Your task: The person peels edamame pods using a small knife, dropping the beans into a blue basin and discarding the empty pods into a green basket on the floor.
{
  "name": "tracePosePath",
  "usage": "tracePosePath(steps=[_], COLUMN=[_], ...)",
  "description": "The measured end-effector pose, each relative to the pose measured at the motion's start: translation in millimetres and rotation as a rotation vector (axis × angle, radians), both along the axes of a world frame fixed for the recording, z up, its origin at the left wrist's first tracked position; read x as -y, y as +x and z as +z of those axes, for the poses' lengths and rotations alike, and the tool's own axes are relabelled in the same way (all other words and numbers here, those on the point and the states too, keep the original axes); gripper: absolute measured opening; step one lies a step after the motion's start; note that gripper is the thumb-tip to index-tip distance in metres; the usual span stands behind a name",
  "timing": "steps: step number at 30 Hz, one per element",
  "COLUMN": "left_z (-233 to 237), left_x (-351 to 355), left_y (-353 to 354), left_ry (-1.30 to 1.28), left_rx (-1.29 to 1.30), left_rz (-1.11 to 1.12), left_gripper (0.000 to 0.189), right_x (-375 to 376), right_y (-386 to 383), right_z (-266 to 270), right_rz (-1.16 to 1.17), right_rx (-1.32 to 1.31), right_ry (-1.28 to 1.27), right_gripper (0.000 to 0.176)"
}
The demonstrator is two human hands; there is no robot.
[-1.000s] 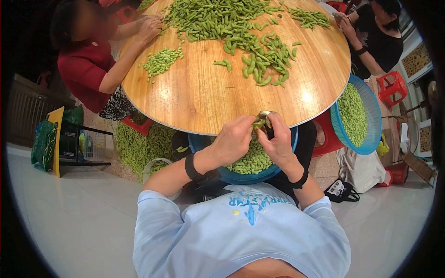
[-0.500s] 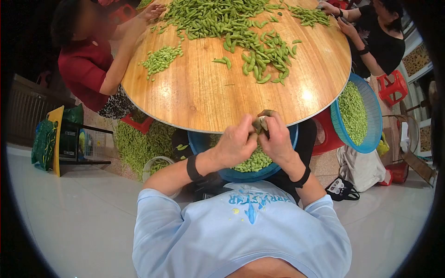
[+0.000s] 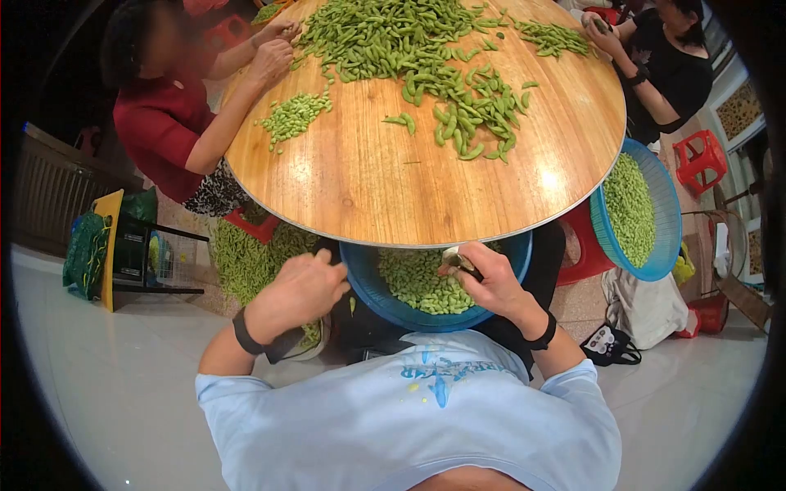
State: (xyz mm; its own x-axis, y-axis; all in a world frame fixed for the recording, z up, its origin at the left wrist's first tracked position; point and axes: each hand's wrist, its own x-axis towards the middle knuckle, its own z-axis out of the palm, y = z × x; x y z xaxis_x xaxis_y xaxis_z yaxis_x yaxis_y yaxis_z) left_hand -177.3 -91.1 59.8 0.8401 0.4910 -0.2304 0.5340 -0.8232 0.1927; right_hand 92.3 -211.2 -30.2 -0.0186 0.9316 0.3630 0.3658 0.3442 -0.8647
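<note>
One hand (image 3: 496, 283) (right) holds something (image 3: 464, 262) over beans (image 3: 419, 285)

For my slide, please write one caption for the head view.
Right hand holding a small shiny object over a blue basin of green beans, left hand off to one side.

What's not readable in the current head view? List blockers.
Head view:
- Left hand contents, if any: hidden by its back and curled fingers.
- Metallic tool, exact type: too small, partly covered by right hand.
- Blue basin, far rim: hidden under wooden tabletop.
- Edamame pod heap, far extent: cut off by top edge.
</note>
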Motion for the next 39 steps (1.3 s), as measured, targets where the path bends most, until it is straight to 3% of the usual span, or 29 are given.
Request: tracePosePath(steps=[2, 5, 7, 10, 12, 16, 18, 19, 21, 27, 39], left_z=[9.8, -18.5, -47.1, -73.4, -85.2, -92.1, -83.8, -78.5, -48.4, -45.4, -55.2], left_x=[-22.5, -87.8, -133.4, -168.7, -178.6, -180.1, -160.7, -146.6, -100.2, -33.7, -15.6], left_y=[19.1, 68.2, 102.8, 135.3, 143.5, 141.3, 135.9, 133.1, 128.5, 117.4, 119.0], left_ry=[-0.033, 0.079, 0.188, 0.276, 0.333, 0.372, 0.108, 0.107, -0.825, -1.255, -1.155], left_rx=[0.014, 0.473, 0.571, 0.573, 0.563, 0.579, 0.647, 0.642, 0.741, 0.759, 0.926], left_rz=[0.047, 0.009, 0.019, 0.081, 0.095, 0.097, 0.137, 0.127, 0.441, 0.460, 0.389], left_gripper=[0.011, 0.011, 0.015, 0.016, 0.016, 0.017, 0.015, 0.015, 0.014, 0.015, 0.011], right_x=[-3.8, -3.5, -2.7, -0.1, 0.6, -3.9, -10.0, -12.9, -18.7, -26.6, -22.8], right_y=[3.0, -2.0, -1.6, 4.6, 6.3, 5.2, 5.1, 3.7, -0.4, -11.8, -14.7], right_z=[3.6, 6.4, 8.1, 4.1, 0.0, 2.8, 4.3, 4.9, 10.5, 4.8, 7.2], right_rz=[0.022, -0.012, -0.025, -0.037, -0.042, -0.036, -0.037, -0.037, -0.040, 0.036, 0.036], right_rx=[0.046, -0.333, -0.402, -0.466, -0.759, -0.763, -0.827, -0.891, -0.934, -1.009, -1.053], right_ry=[0.022, -0.220, -0.289, -0.378, -0.421, -0.383, -0.348, -0.322, -0.316, -0.352, -0.318], right_gripper=[0.020, 0.019, 0.020, 0.025, 0.030, 0.034, 0.035, 0.035, 0.035, 0.042, 0.039])
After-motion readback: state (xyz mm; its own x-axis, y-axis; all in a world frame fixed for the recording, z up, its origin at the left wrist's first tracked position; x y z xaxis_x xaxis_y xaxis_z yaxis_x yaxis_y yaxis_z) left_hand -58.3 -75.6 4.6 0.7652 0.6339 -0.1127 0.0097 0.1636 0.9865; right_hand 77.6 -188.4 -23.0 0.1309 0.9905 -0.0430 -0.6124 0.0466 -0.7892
